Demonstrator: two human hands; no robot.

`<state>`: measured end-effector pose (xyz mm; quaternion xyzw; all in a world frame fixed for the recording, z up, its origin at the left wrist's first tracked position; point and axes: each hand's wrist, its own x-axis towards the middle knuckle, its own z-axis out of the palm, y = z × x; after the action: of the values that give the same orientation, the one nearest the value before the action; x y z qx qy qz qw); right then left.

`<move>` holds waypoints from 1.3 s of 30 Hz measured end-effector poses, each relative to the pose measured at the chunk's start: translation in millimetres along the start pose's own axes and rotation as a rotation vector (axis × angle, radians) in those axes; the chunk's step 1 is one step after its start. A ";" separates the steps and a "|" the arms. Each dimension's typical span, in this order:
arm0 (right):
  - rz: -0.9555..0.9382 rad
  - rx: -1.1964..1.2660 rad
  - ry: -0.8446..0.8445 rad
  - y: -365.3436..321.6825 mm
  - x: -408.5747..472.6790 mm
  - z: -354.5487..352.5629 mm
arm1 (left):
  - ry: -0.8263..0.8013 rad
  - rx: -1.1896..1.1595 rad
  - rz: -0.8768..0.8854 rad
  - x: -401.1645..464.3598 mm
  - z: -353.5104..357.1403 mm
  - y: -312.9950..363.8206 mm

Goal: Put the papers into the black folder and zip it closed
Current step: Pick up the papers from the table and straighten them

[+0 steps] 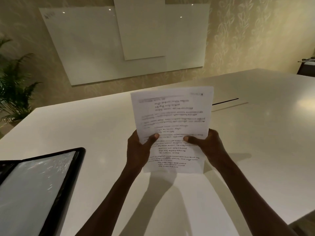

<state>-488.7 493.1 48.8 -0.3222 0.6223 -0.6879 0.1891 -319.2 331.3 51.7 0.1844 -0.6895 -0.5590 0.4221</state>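
1. The papers [172, 120] are held upright above the white table [102, 125], printed side to the camera; the lines of text are too blurred to read.
2. The left hand [139, 150] pinches their left edge, thumb on the front.
3. The right hand [207, 147] pinches their right edge likewise.
4. The black folder [75, 167] lies open on the table, left of the papers and nearer the camera.
5. Beyond the papers, white boards [95, 48] hang on the wall; a plant [15, 89] stands far left.
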 end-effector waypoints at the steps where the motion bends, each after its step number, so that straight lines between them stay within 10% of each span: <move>1: 0.022 -0.008 0.001 5.6 -3.2 0.7 | 0.002 0.008 -0.016 -4.1 0.4 -5.2; 14: 0.057 0.527 0.159 -6.0 -10.1 19.6 | 0.200 -0.194 -0.288 -16.1 13.1 -15.0; 27: 0.100 0.917 -0.017 -0.1 -19.0 57.3 | 0.079 -0.459 -0.093 -13.6 31.2 18.1; 35: 0.095 0.888 0.215 3.3 -6.8 3.8 | 0.083 -0.196 -0.060 -7.2 -14.4 18.7; 39: 0.084 0.452 0.188 1.8 -3.6 -35.9 | 0.078 -0.098 -0.035 -1.0 -37.4 18.5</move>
<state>-510.7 521.5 45.6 -0.1804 0.4804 -0.8280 0.2262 -285.1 314.7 69.2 0.1973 -0.6410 -0.5919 0.4472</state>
